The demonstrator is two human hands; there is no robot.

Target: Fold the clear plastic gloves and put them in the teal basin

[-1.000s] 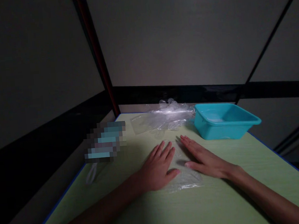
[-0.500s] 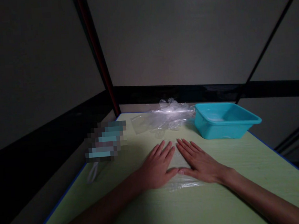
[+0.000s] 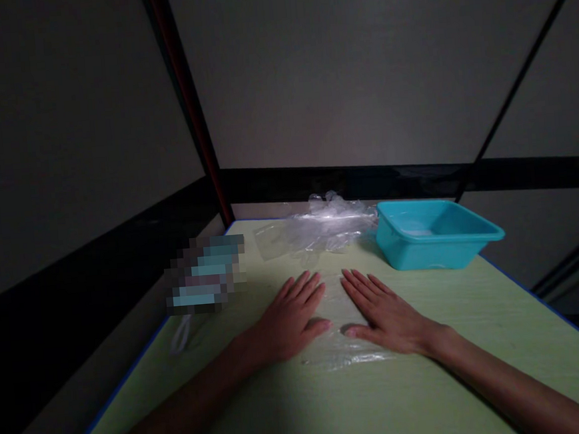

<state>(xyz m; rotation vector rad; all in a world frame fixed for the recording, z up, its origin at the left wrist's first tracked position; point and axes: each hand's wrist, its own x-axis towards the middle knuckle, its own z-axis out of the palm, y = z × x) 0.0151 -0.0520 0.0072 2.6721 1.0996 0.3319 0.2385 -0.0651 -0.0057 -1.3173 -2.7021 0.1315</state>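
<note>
A thin, clear piece of plastic film (image 3: pixel 338 320) lies flat on the pale green table (image 3: pixel 295 417), partly covered by my hands, so its full outline is hidden. My left hand (image 3: pixel 290 320) rests palm down at its left side, fingers stretched out and thumb pointing right. On the right side my right hand (image 3: pixel 384 313) also lies flat, open, its fingers angled toward the far edge. A gap of bare film shows between the two thumbs. Beyond the fingertips sits a loose pile of clear plastic gloves (image 3: pixel 330 227), with rounded finger shapes showing.
A turquoise plastic basin (image 3: pixel 433 254) stands at the back right beside the pile. At the left edge lies a blurred-out item (image 3: pixel 206 274) with a pale strap loop (image 3: pixel 181 334). Blue edging borders the table, and walls rise behind it and to the left.
My left hand has slid to the left, away from my right hand, and uncovered more of the film. My right hand stays in place.
</note>
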